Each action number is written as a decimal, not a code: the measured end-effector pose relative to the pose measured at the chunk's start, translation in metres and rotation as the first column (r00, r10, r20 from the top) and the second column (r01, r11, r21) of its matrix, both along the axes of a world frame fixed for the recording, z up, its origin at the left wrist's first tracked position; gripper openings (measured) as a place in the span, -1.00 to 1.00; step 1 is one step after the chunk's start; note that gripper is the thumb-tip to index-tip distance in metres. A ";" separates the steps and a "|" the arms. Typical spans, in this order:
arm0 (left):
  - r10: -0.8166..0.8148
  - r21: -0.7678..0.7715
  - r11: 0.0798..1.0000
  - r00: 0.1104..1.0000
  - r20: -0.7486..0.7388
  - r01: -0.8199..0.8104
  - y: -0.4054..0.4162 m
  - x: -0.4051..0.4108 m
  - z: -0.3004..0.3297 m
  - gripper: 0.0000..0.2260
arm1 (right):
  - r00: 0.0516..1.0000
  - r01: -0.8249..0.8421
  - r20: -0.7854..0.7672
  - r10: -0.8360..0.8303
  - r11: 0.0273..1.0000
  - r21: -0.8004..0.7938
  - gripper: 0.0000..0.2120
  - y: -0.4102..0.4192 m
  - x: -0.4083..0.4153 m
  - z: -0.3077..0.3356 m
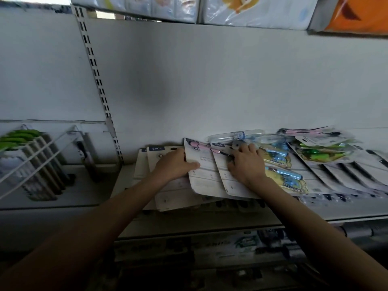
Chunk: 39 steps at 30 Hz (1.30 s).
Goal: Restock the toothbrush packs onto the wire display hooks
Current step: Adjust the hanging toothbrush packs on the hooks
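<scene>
- A shop shelf backed by a plain grey panel, with a slotted upright on the left; printed packages sit on the shelf above.
- Toothbrush packs lie fanned out flat on the shelf, white backs up, overlapping one another. More packs spread to the right, some with blue and yellow fronts, some green, and clear tubes lie behind them.
- To the left stands a wire rack with green-topped items filed in it. I cannot tell whether these are the display hooks; no bare hook shows plainly.
- The left hand grips the left edge of a white-backed pack, thumb on top and fingers tucked behind.
- The right hand rests on the next pack over, fingers curled and pressing down near its top edge, by a pink brush; whether it pinches anything is not clear.
- The step seems to be sorting or gathering packs from the pile, not yet hanging.
- Next, probably: lift one pack free of the overlap, find its hang hole at the top, and line that up with a hook tip.
</scene>
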<state>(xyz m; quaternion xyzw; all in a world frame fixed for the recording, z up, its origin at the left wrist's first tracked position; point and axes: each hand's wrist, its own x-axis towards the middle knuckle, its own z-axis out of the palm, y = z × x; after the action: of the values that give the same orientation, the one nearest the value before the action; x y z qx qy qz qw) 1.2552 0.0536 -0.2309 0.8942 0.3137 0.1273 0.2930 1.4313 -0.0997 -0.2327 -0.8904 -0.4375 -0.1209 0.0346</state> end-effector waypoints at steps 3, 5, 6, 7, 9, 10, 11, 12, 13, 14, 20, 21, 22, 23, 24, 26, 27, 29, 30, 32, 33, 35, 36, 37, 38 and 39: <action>0.007 -0.021 1.000 1.000 0.008 -0.007 -0.001 -0.001 0.002 -0.67 | 1.000 0.013 -0.001 -0.013 0.998 0.057 -0.67 0.006 0.005 -0.001; 0.011 -0.038 0.999 1.000 0.028 -0.010 -0.002 -0.002 0.002 -0.73 | 1.000 -0.005 -0.014 0.007 0.994 0.105 -0.71 0.006 0.009 0.000; 0.012 -0.055 0.998 0.999 0.041 -0.010 -0.003 -0.002 0.001 -0.75 | 1.000 -0.017 -0.019 0.020 0.992 0.125 -0.73 0.006 0.009 0.001; 0.020 -0.086 0.996 0.998 0.059 -0.015 -0.004 -0.002 0.002 -0.73 | 0.999 -0.031 -0.021 0.034 0.989 0.145 -0.74 0.006 0.010 0.001; 0.041 -0.190 0.982 0.992 0.123 -0.018 -0.003 -0.001 0.000 -0.63 | 0.998 -0.059 -0.025 0.065 0.980 0.189 -0.77 0.006 0.008 0.000; 0.050 -0.247 0.969 0.985 0.164 -0.008 -0.001 -0.001 -0.002 -0.62 | 0.996 -0.073 -0.027 0.081 0.973 0.220 -0.78 0.006 0.007 -0.001; 0.067 -0.309 0.951 0.977 0.204 0.000 0.001 0.000 -0.003 -0.64 | 0.995 -0.083 -0.033 0.095 0.963 0.257 -0.79 0.006 0.007 -0.001; 0.104 -0.375 0.927 0.966 0.237 -0.008 0.000 -0.001 -0.001 -0.67 | 0.994 -0.089 -0.040 0.106 0.951 0.298 -0.79 0.007 0.006 -0.001; 0.145 -0.444 0.896 0.951 0.271 -0.010 -0.003 -0.003 0.002 -0.70 | 0.993 -0.089 -0.047 0.112 0.935 0.343 -0.80 0.007 0.005 0.001; 0.187 -0.507 0.862 0.936 0.299 -0.010 -0.005 -0.005 0.005 -0.74 | 0.992 -0.084 -0.056 0.115 0.916 0.392 -0.81 0.008 0.005 0.003; 0.380 -0.645 0.758 0.869 0.317 -0.096 -0.003 -0.025 0.007 -0.65 | 0.962 -0.076 -0.161 0.220 0.783 0.617 -0.76 0.013 0.000 0.021; 0.397 -0.644 0.758 0.859 0.323 -0.108 -0.001 -0.028 0.007 -0.65 | 0.944 -0.079 -0.197 0.264 0.763 0.642 -0.77 0.014 -0.001 0.024; 0.417 -0.636 0.761 0.846 0.332 -0.126 0.002 -0.032 0.008 -0.67 | 0.920 -0.085 -0.237 0.312 0.750 0.656 -0.79 0.016 -0.002 0.027; 0.437 -0.618 0.771 0.833 0.339 -0.153 0.004 -0.037 0.009 -0.69 | 0.892 -0.091 -0.279 0.355 0.746 0.659 -0.80 0.017 -0.004 0.030; 0.459 -0.596 0.782 0.818 0.348 -0.185 0.008 -0.042 0.010 -0.71 | 0.863 -0.090 -0.324 0.387 0.750 0.655 -0.81 0.018 -0.006 0.032; 0.481 -0.566 0.796 0.790 0.380 -0.212 0.014 -0.054 0.011 -0.72 | 0.806 -0.073 -0.405 0.431 0.752 0.655 -0.84 0.020 -0.012 0.037; 0.481 -0.564 0.800 0.782 0.396 -0.207 0.018 -0.060 0.011 -0.73 | 0.779 -0.058 -0.443 0.443 0.755 0.653 -0.86 0.021 -0.014 0.038; 0.487 -0.568 0.801 0.757 0.436 -0.188 0.022 -0.075 0.012 -0.72 | 0.718 -0.050 -0.515 0.469 0.772 0.634 -0.92 0.021 -0.018 0.040; 0.494 -0.570 0.801 0.740 0.455 -0.184 0.023 -0.083 0.014 -0.72 | 0.685 -0.062 -0.544 0.484 0.783 0.619 -0.92 0.021 -0.021 0.041; 0.509 -0.569 0.800 0.717 0.476 -0.189 0.026 -0.098 0.017 -0.72 | 0.649 -0.103 -0.572 0.502 0.803 0.588 -0.87 0.022 -0.025 0.041; 0.517 -0.576 0.795 0.709 0.479 -0.191 0.028 -0.105 0.018 -0.71 | 0.654 -0.127 -0.562 0.505 0.807 0.577 -0.86 0.023 -0.028 0.041; 0.537 -0.599 0.778 0.698 0.475 -0.191 0.029 -0.121 0.018 -0.72 | 0.662 -0.167 -0.531 0.530 0.794 0.584 -0.86 0.022 -0.038 0.042; 0.546 -0.610 0.769 0.695 0.468 -0.193 0.029 -0.128 0.017 -0.73 | 0.657 -0.180 -0.519 0.547 0.782 0.597 -0.86 0.022 -0.044 0.044; 0.556 -0.616 0.762 0.687 0.467 -0.198 0.029 -0.135 0.015 -0.74 | 0.646 -0.186 -0.512 0.566 0.767 0.614 -0.86 0.022 -0.050 0.045; 0.568 -0.619 0.757 0.680 0.464 -0.209 0.028 -0.143 0.014 -0.75 | 0.631 -0.181 -0.514 0.582 0.754 0.631 -0.85 0.023 -0.055 0.046; 0.579 -0.624 0.749 0.675 0.457 -0.220 0.027 -0.150 0.011 -0.76 | 0.616 -0.162 -0.521 0.591 0.742 0.650 -0.83 0.024 -0.059 0.047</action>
<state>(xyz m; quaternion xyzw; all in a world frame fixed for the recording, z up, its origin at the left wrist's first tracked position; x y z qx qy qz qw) 1.1054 0.0804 -0.2196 0.5886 0.4157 0.3906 0.5729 1.3728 -0.0759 -0.1854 -0.6991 -0.5222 0.1175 0.4740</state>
